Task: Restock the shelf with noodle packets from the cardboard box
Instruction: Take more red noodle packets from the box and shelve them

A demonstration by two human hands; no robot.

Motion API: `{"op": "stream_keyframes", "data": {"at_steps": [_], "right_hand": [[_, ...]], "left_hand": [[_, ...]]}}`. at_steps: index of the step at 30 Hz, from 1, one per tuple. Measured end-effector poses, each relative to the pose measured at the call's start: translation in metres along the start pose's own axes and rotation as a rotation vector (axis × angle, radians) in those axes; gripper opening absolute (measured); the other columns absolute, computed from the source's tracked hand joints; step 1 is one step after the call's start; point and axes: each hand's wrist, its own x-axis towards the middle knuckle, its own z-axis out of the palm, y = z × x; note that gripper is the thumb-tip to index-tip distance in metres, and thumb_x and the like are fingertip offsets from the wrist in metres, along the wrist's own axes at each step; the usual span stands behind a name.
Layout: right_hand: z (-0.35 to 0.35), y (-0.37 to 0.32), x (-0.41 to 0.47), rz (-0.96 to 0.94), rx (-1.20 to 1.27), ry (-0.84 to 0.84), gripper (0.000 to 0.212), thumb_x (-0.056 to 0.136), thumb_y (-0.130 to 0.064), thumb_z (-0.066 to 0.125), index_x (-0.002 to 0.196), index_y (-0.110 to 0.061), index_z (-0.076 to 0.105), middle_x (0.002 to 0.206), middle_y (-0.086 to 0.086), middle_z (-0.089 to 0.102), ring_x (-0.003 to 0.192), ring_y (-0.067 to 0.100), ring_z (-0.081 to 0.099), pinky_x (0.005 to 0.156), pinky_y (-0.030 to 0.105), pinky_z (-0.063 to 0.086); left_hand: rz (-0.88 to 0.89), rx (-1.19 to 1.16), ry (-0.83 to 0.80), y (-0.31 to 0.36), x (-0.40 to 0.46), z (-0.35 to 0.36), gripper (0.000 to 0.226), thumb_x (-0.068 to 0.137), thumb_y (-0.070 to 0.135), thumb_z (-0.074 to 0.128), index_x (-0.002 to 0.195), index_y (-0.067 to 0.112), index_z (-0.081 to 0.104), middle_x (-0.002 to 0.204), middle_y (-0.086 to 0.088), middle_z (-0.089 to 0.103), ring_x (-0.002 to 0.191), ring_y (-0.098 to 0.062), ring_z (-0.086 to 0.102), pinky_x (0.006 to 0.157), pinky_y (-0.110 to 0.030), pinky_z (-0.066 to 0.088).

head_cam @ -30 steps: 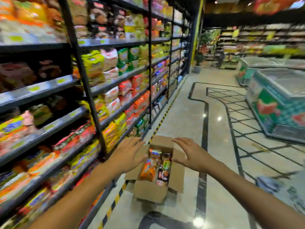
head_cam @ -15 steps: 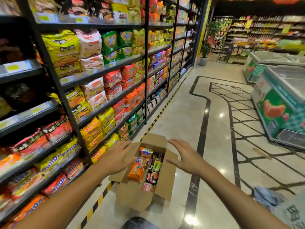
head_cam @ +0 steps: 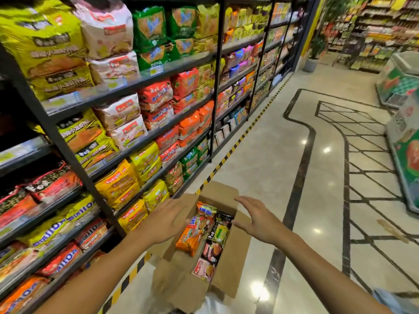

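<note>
Both hands reached out over the open box of noodles.

Left hand (head_cam: 166,220) was spread flat with straight fingers over the left flap of the cardboard box (head_cam: 229,268), and it held nothing. Right hand (head_cam: 258,220) was open too, fingers straight, over the right side of the box, and it held nothing. The box sat on the shiny floor (head_cam: 283,155) with its flaps up. Inside it lay noodle packets (head_cam: 199,232): an orange one on the left and dark ones beside it. Just left of the box stood the shelf (head_cam: 140,87), full of yellow, orange, red, white and green packets in rows. A yellow and black stripe (head_cam: 226,155) ran along the floor at the foot of the shelf. Farther off on the right stood a freezer (head_cam: 403,141) with green sides.
</note>
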Motion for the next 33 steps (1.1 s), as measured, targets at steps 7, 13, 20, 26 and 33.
{"op": "stream_keyframes", "data": {"at_steps": [7,13,20,26,33], "right_hand": [[-0.011,0.042,0.124,-0.199,0.027,-0.147,0.081,0.088,-0.072,0.047,0.154,-0.032,0.024,0.162,-0.004,0.026,0.148,0.021,0.022,0.118,0.04,0.028],[-0.023,0.057,0.205,-0.385,-0.001,-0.244,0.078,0.09,-0.069,0.048,0.154,-0.03,0.026,0.159,-0.005,0.03,0.146,0.018,0.026,0.117,0.035,0.027],[0.021,0.064,0.28,-0.426,0.043,-0.383,0.08,0.088,-0.067,0.054,0.154,-0.03,0.027,0.156,-0.004,0.036,0.144,0.018,0.03,0.114,0.038,0.033],[0.085,0.073,0.337,-0.389,0.048,-0.47,0.076,0.089,-0.058,0.062,0.151,-0.025,0.034,0.154,0.001,0.04,0.144,0.024,0.034,0.114,0.042,0.036],[0.17,0.108,0.386,-0.366,0.02,-0.538,0.078,0.086,-0.064,0.056,0.145,-0.014,0.047,0.148,0.009,0.049,0.138,0.027,0.042,0.112,0.04,0.038]], "left_hand": [[-0.21,-0.107,0.095,0.0,0.06,-0.01,0.093,0.078,0.086,0.004,0.151,0.034,0.029,0.158,0.009,0.027,0.146,-0.016,0.022,0.118,-0.038,0.024],[-0.38,-0.142,0.127,0.007,0.087,-0.014,0.072,0.093,0.072,0.023,0.153,0.032,0.026,0.162,0.005,0.023,0.147,-0.021,0.022,0.119,-0.038,0.022],[-0.537,-0.274,0.162,-0.015,0.111,0.015,0.094,0.079,0.079,0.012,0.154,0.024,0.025,0.16,0.002,0.028,0.146,-0.021,0.026,0.117,-0.035,0.022],[-0.621,-0.445,0.043,-0.062,0.146,0.089,0.069,0.098,0.059,0.037,0.156,0.027,0.02,0.162,0.003,0.024,0.147,-0.019,0.025,0.118,-0.036,0.024],[-0.751,-0.598,-0.019,-0.11,0.186,0.194,0.061,0.097,0.044,0.047,0.152,0.021,0.032,0.155,-0.003,0.037,0.142,-0.023,0.037,0.111,-0.035,0.037]]}}
